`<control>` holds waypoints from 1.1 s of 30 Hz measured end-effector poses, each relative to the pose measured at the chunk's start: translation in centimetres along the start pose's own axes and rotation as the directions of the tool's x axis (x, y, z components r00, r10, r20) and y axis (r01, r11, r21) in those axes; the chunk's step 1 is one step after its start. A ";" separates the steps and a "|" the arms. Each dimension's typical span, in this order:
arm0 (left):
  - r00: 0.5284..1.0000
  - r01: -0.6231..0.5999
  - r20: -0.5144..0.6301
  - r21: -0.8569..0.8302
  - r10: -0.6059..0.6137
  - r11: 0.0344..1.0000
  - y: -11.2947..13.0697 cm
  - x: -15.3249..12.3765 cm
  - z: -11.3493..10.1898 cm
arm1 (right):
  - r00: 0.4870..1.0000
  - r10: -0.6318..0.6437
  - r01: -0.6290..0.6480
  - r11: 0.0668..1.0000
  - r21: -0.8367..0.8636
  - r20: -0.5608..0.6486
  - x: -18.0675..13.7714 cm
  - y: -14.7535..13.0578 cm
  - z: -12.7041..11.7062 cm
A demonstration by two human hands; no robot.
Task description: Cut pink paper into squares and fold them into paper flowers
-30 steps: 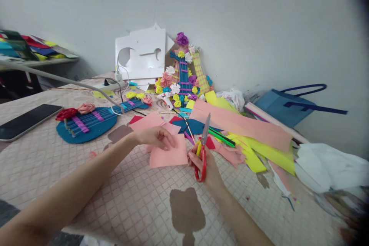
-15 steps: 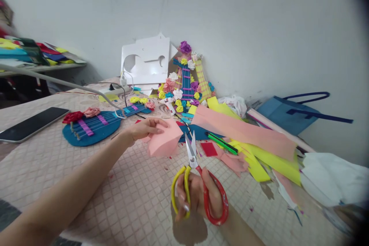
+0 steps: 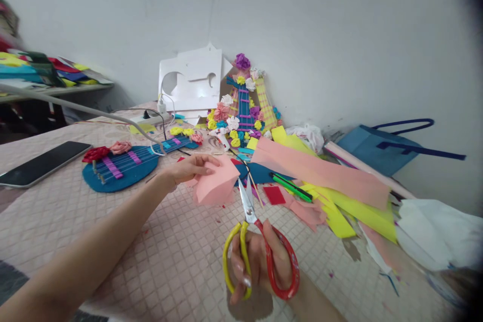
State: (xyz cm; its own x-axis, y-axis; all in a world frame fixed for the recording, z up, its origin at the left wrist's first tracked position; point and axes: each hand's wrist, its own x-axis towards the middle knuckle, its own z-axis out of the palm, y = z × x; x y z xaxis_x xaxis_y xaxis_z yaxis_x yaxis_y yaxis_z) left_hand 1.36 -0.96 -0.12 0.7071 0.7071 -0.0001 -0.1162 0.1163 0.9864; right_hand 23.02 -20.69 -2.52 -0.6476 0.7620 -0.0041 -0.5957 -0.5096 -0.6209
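Note:
My left hand [image 3: 190, 168] pinches a square of pink paper [image 3: 216, 184] and holds it lifted above the table, its edge curled. My right hand [image 3: 258, 266] grips scissors [image 3: 256, 241] with one yellow and one red loop, fingers through the loops. The blades point up and away, their tips just right of the pink square's lower edge. The blades look nearly closed.
A blue paper guitar [image 3: 124, 163] lies at the left beside a dark phone [image 3: 39, 162]. Long pink [image 3: 320, 171] and yellow strips [image 3: 358, 209], a green pen [image 3: 292, 187] and a red scrap [image 3: 274, 194] lie at the right. A flower-covered craft [image 3: 243, 105], white card and a blue bag [image 3: 381, 151] stand at the wall.
A second ago the pink square lay flat under my left hand; it is now lifted. My right hand pulled the scissors toward me, turned their loops into view, and since edged the blades toward the paper.

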 end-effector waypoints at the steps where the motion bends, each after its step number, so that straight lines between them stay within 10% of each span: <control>1: 1.000 0.000 0.000 0.007 0.000 1.000 0.1 0.0 0.1 | 1.000 0.001 -0.001 1.000 0.000 0.003 0.0 0.0 0.1; 33: 0.995 -0.078 0.078 0.253 0.060 0.964 1.4 -0.9 1.3 | 0.999 -0.016 0.014 0.998 -0.053 -0.031 -0.4 0.4 -0.3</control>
State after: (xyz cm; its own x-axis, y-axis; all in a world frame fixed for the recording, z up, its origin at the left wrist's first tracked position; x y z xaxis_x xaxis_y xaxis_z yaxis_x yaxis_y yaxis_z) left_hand 1.48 -2.32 1.44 0.7510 0.6564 0.0715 0.0094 -0.1189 0.9929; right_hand 23.16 -21.07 -3.04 -0.6234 0.7817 -0.0183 -0.5786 -0.4769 -0.6617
